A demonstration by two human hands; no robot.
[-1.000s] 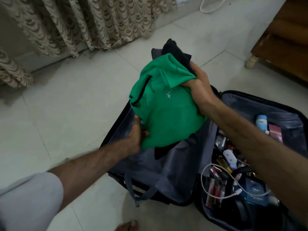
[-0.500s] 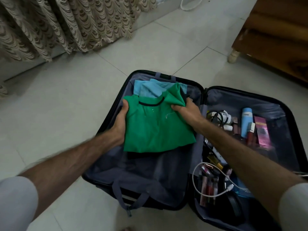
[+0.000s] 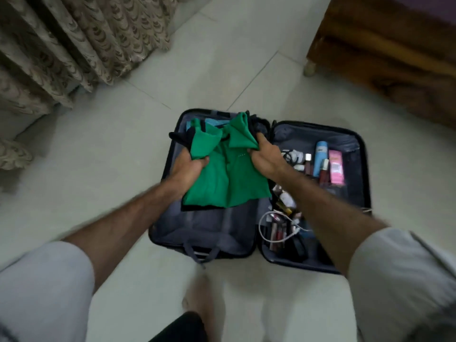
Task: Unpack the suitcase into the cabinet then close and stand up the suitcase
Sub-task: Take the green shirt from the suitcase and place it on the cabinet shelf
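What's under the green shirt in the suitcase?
Both hands, left hand and right hand, grip the green shirt. A dark garment edges out beneath, a light blue one behind. Anything deeper is covered.

1. A room in a home, most likely a bedroom, seen from above by someone standing on the floor.
2. The floor (image 3: 103, 149) is laid with large pale tiles with thin grout lines.
3. A long patterned curtain (image 3: 74, 38) in beige and brown hangs in folds down to the floor at the upper left.
4. A piece of carved wooden furniture (image 3: 385, 50) on a short turned leg stands at the upper right.
5. An open suitcase (image 3: 360, 169) lies flat on the tiles, holding folded clothes on one side and toiletries (image 3: 320, 161), cosmetics and a white charging cable (image 3: 269, 233) on the other.
6. A bare foot (image 3: 197, 294) shows at the bottom edge.
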